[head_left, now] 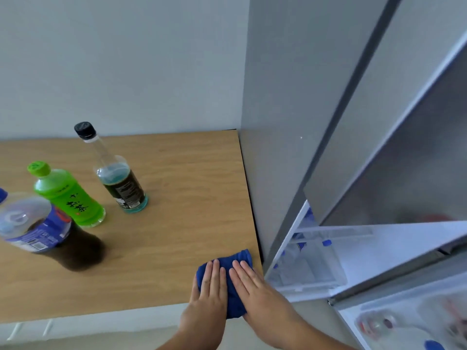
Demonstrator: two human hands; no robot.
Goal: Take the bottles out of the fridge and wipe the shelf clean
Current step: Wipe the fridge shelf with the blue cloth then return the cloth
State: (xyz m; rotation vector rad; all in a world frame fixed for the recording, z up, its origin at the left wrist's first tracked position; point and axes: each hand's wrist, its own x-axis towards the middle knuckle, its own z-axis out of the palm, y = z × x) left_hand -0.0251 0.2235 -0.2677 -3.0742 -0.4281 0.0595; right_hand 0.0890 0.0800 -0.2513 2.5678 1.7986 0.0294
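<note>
Head view: the fridge (290,122) stands flush against the right edge of the wooden surface (177,198), its door (379,248) swung open with bottles blurred in the door bin. Three bottles stand on the surface's left part: cola (50,236), green (65,195), clear (118,178), leaving the middle and right open. Both hands, left (209,294) and right (252,289), lie flat and side by side on a blue cloth (236,281) at the front right corner.

The cola bottle (45,231) at the surface's left edge is blurred and cropped. Fridge contents (394,324) are smeared beyond recognition. The cloth's (233,286) middle is covered by hands.
</note>
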